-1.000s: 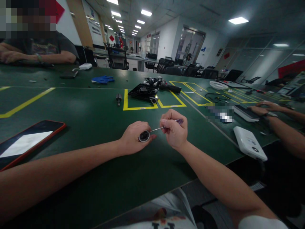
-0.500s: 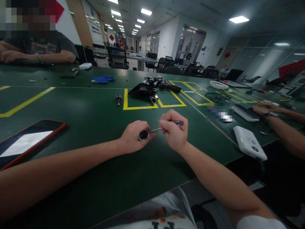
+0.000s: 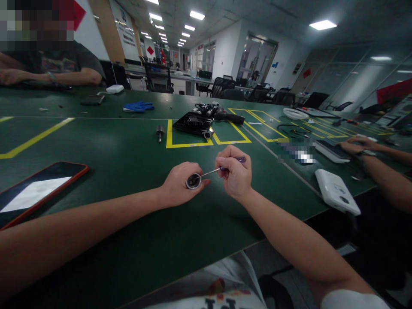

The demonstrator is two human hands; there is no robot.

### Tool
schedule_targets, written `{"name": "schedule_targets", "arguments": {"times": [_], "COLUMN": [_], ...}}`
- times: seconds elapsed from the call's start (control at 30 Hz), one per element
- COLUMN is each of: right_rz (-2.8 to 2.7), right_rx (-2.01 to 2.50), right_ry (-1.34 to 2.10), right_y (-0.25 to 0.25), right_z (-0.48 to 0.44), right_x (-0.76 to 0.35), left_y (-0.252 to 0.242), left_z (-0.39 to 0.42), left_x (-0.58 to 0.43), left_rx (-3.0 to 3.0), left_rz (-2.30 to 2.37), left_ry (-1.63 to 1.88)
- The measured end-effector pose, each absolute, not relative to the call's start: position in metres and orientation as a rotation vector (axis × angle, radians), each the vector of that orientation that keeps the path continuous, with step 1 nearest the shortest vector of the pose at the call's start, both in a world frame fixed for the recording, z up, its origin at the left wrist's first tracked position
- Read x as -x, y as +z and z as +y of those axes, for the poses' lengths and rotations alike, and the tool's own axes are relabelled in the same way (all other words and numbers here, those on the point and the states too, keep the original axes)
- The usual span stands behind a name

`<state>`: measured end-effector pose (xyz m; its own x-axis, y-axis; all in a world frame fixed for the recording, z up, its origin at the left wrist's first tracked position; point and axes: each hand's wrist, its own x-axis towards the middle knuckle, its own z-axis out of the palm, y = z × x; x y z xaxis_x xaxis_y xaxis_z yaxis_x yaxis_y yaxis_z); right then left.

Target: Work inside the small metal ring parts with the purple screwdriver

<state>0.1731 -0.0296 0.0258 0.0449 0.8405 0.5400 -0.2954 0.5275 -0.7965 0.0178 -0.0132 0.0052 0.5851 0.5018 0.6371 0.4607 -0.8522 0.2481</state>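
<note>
My left hand (image 3: 180, 185) is wrapped round a small dark tube with a silver rim (image 3: 193, 181), its round end facing me. Most of the tube's body is hidden by the fingers. In my right hand (image 3: 237, 174) is a thin screwdriver (image 3: 210, 172) with a purplish see-through handle, gripped between thumb and curled fingers. Its metal shaft slants down to the left, and the tip is at the tube's rim or just inside; I cannot tell how deep. Both hands are just above the green table (image 3: 135, 240).
Ahead are a small metal part (image 3: 159, 133), a black plastic bag (image 3: 193, 124) with dark metal parts, and yellow tape outlines. A phone (image 3: 38, 189) lies left, a blue glove (image 3: 138, 107) farther back, a white device (image 3: 337, 192) right. Other people's arms (image 3: 383, 169) rest on the table.
My right hand has shifted slightly up and left, so the screwdriver's shaft slants more steeply and its tip reaches further over the tube's open end. The left hand has barely moved.
</note>
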Motion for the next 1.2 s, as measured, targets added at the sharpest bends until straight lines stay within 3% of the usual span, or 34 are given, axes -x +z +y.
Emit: {"name": "schedule_targets", "arguments": {"times": [1.2], "right_rz": [-1.413], "right_rx": [0.582], "right_ry": [0.937], "right_y": [0.0291], "right_z": [-0.0269], "right_x": [-0.1761], "left_y": [0.0041], "left_z": [-0.0122], "left_x": [-0.0172], "left_rx": [-2.716], "left_rz": [0.871], "left_ry": [1.113]}}
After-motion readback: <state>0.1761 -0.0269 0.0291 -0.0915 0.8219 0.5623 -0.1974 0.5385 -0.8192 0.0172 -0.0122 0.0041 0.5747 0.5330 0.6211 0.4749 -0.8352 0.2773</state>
